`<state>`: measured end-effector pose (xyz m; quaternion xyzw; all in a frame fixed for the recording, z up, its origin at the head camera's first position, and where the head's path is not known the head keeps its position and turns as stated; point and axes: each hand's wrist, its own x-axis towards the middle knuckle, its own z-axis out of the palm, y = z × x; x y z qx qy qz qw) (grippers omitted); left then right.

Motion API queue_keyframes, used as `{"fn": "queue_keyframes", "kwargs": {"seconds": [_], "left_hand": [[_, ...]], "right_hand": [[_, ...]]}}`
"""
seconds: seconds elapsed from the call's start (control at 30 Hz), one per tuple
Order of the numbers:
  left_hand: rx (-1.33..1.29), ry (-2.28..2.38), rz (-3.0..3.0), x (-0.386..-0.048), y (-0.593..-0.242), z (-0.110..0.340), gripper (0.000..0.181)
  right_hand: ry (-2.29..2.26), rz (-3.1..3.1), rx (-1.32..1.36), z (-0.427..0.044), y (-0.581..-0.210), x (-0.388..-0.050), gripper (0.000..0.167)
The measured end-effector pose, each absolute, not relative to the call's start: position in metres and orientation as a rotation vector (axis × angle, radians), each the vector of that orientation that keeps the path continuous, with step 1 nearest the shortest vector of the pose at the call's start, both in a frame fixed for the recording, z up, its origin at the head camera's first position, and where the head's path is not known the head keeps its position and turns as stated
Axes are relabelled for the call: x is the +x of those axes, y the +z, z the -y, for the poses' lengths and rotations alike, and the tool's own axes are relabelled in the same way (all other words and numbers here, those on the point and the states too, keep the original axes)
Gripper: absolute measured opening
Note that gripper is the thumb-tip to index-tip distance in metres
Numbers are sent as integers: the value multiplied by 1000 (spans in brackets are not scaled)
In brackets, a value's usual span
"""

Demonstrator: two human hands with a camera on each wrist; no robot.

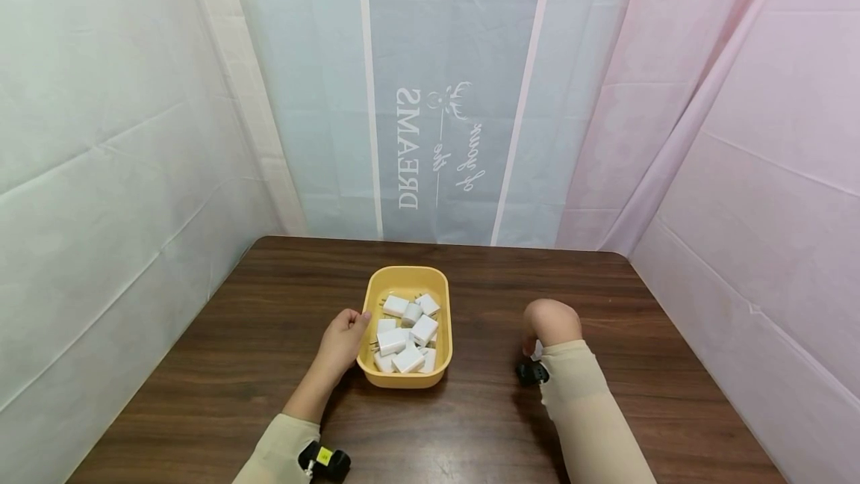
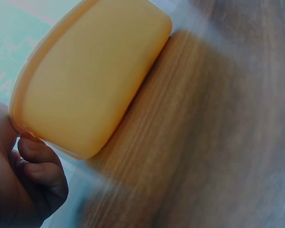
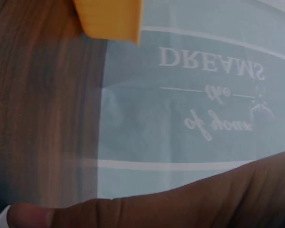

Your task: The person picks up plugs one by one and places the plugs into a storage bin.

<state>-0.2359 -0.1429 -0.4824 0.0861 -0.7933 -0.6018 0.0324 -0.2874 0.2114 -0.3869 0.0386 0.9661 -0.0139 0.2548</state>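
Note:
A yellow plastic container [image 1: 408, 380] stands on the table with several white plug chargers [image 1: 393, 340] heaped inside. My left hand [image 1: 341, 338] pinches its left rim between thumb and curled fingers, and the left wrist view shows the container's outer wall [image 2: 90, 80] close up. Off to the right of the container, my right hand [image 1: 552, 323] bends down at the wrist, its fingers holding a small white charger [image 1: 537, 350]. Most of that charger is hidden by the hand; only a white edge [image 3: 1, 219] appears by the fingertip in the right wrist view.
The dark wooden table [image 1: 484, 282] carries the container near its middle. Behind it hangs a pale blue cloth [image 1: 457, 36] with mirrored, upside-down lettering. White cloth walls [image 1: 121, 133] close in the left and right sides. A black wrist camera [image 1: 325, 461] sits on each sleeve.

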Motion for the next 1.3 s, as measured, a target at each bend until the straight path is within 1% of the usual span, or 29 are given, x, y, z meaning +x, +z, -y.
{"fn": "queue_keyframes", "kwargs": {"seconds": [0.47,0.63,0.83,0.9,1.03,1.3], "left_hand": [[272,-1856,2445,-236,-484,144,32],[272,-1867,2447,-237,-485,144,32],[285,-1862,2455,-236,-484,143,32],[287,-1862,2458,-236,-483,144,33],[291,-1861,2458,-236,-483,144,32],[292,-1863,2455,-237,-485,145,32]], "right_hand": [[-6,-2671,62,-210,-400,-292,20],[-15,-2672,78,-209,-401,-292,22],[-35,-2691,93,-211,-401,-291,28],[-50,-2699,85,-212,-400,-291,26],[-82,-2722,36,-213,-397,-290,15],[-172,-2717,23,-210,-388,-292,12]]}}
